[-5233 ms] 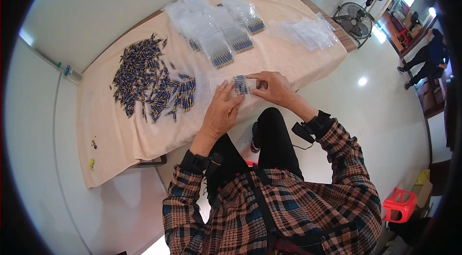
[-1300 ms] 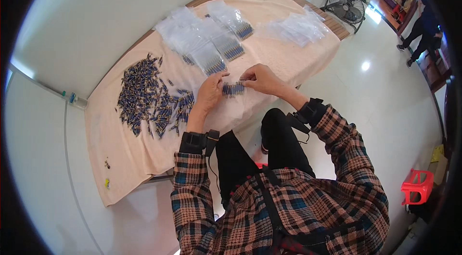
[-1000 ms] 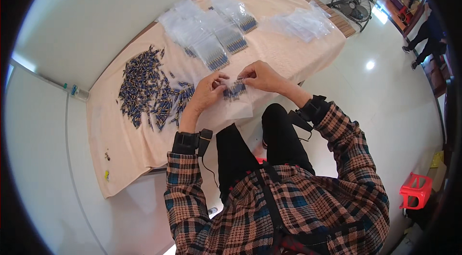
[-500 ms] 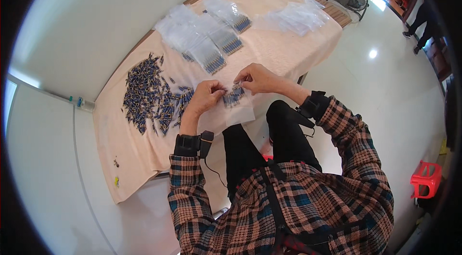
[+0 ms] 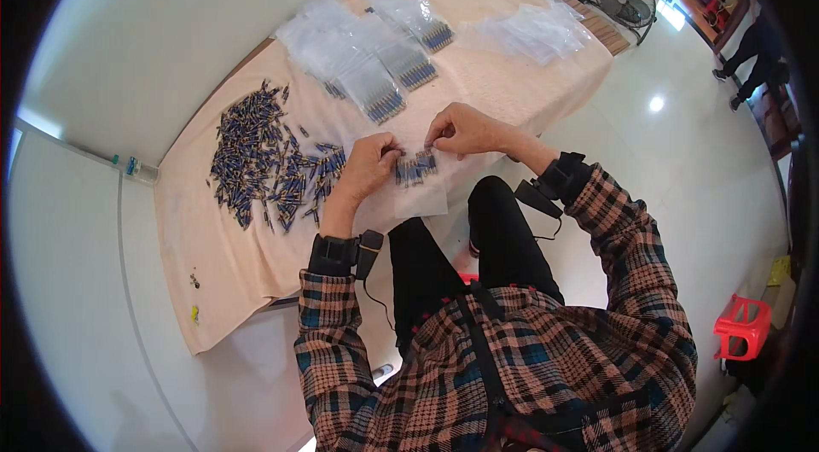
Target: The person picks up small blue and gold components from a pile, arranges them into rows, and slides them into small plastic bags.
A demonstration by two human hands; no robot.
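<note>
Pinching a clear plastic bag (image 5: 429, 198) near its far corners, you have it at the near edge of the table (image 5: 599, 36); whether it rests or hovers is hard to tell. Your left hand (image 5: 368, 167) has thumb and fingertips closed on one side and your right hand (image 5: 465, 129) grips the other, probably to keep the film spread, with the row of slim blue-and-brass pieces (image 5: 416, 169) side by side between them. The bag's bare end points toward you. A loose heap (image 5: 252, 153) lies left of your left hand, seemingly for easy reach. Beyond, filled bags (image 5: 354, 55) overlap; a separate spread of flat bags (image 5: 542, 34) sits farther right, likely to avoid mixing. A peach cloth (image 5: 499, 93) underneath perhaps curbs rolling.
</note>
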